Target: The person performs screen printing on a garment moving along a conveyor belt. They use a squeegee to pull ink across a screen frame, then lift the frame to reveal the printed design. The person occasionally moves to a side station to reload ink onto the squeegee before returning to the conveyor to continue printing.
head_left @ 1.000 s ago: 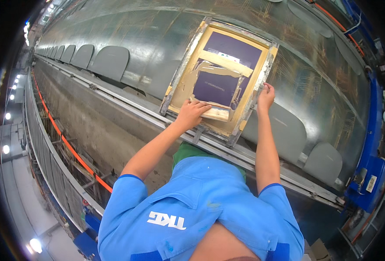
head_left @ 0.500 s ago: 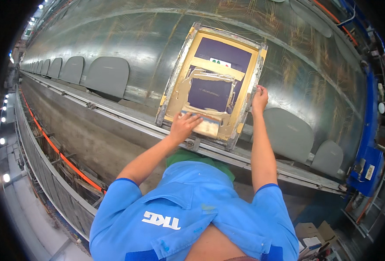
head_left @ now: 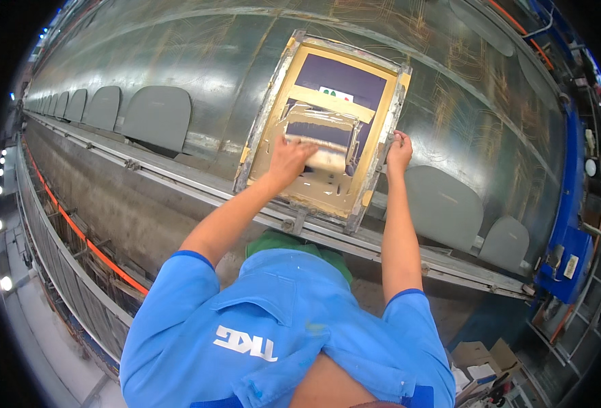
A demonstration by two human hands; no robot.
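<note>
Seen from the head camera, the left hand [head_left: 292, 160] is over the middle of the picture, its fingers clamped on a pale, flat squeegee [head_left: 329, 160]. The squeegee lies crosswise inside a rectangular frame [head_left: 255, 141], which sits tilted at the centre, a little above the person's waist. The right hand [head_left: 400, 153], right of centre, has its thumb and fingers drawn together on the frame's right edge.

Inside the frame I see a dark purple sheet [head_left: 341, 73] with yellowish borders and a tan band [head_left: 331, 102] across it. A small white patch [head_left: 336, 94] with green and red marks sits just above the band. Tan paste [head_left: 321, 190] is smeared below the squeegee and along its sides.

Grey rounded panels [head_left: 156, 119] line the long dark metal surface [head_left: 226, 75] from the left of the picture to the lower right. Cardboard boxes [head_left: 474, 353] stand in the lower right corner.
</note>
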